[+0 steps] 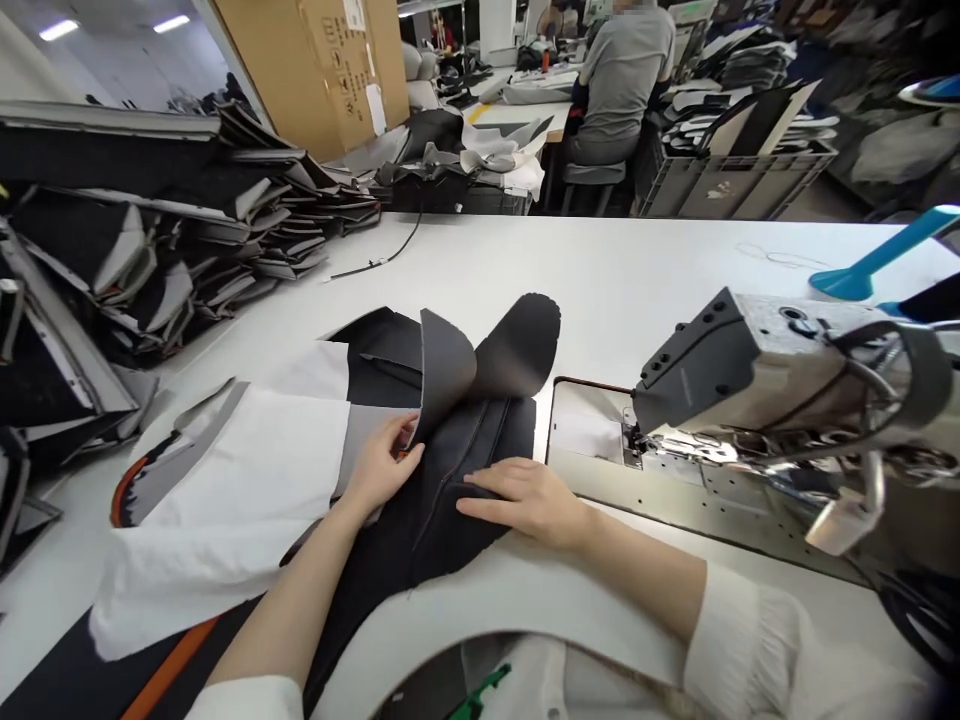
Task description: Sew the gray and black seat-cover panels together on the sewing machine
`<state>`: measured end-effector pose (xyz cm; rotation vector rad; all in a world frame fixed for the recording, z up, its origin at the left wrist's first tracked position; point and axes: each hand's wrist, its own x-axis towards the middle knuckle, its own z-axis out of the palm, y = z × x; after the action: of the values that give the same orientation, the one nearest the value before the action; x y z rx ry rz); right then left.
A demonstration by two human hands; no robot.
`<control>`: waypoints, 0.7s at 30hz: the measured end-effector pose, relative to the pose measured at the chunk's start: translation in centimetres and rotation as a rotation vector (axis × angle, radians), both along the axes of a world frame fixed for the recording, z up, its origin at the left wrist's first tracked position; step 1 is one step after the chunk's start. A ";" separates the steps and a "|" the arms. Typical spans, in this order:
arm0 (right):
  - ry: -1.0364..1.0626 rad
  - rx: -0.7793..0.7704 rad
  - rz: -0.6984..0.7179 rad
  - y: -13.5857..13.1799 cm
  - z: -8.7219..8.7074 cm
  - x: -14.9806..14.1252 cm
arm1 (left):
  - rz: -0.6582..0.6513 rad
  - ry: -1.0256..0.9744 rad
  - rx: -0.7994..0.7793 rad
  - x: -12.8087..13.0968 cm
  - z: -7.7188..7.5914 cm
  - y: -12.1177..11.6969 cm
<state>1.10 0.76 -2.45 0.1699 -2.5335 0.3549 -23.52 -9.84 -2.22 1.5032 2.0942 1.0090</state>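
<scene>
Black piece (pixel 454 530) lies on the table (pixel 637 265), just left of the sewing machine (pixel 701 370); left hand (pixel 386 465) pinches the lower edge of the flap (pixel 448 365) between thumb and fingers, flap curling up over the black piece; right hand (pixel 525 500) rests open on the black piece, fingers extended, gripping nothing; white cloth (pixel 240 470) spreads beside the left forearm.

Progress, my reading: partly made up; at least 2 seam lines show on the black piece, so some stitching looks done; flap stands curled, not laid flat; black piece sits apart from the needle area (pixel 634 445); number of seams left, cannot tell; heap (pixel 247 215) of dark pieces at far left, finish unclear.
</scene>
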 end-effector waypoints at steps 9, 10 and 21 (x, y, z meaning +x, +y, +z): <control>-0.378 -0.017 -0.082 -0.8 1.0 0.5 | -0.337 0.338 0.032 -0.4 -0.6 2.0; -0.402 -0.027 -0.043 -0.9 1.3 0.3 | -0.336 0.348 0.038 -0.4 -0.5 1.9; -0.619 -0.040 -0.102 0.2 2.8 3.1 | -0.130 1.278 0.508 4.5 10.3 -1.9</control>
<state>4.21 0.95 0.32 -0.1044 -3.1229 0.4734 -19.01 -11.77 8.13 3.0682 2.4471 0.5391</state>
